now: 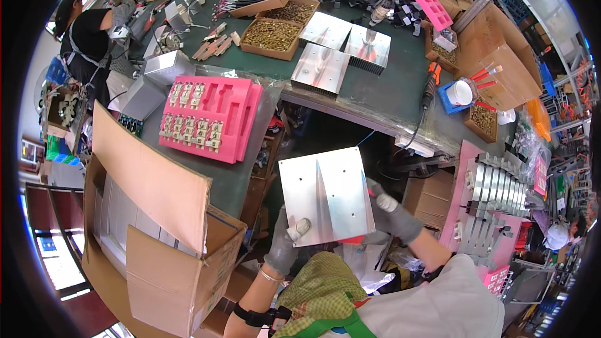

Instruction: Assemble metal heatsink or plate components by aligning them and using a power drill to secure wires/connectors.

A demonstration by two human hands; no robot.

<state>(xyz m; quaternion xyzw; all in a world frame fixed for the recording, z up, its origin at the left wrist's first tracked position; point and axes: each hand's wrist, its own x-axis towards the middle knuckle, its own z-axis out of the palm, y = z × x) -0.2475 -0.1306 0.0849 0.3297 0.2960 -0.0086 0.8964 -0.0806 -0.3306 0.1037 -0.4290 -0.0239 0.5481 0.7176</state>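
Head view: a square metal plate (328, 200) is held up before the person's body, clear of the counter (400, 97). Judging by its bare, hole-dotted face, it is picked up but nothing is fitted on that side yet; three finned heatsinks (320, 67) lie on the counter beyond. The gloved left hand (283, 247) pinches the near left corner, thumb on top, other fingers hidden beneath. The gloved right hand (393, 214) is at the right edge, forearm angled from lower right; whether its fingers grip, I cannot tell.
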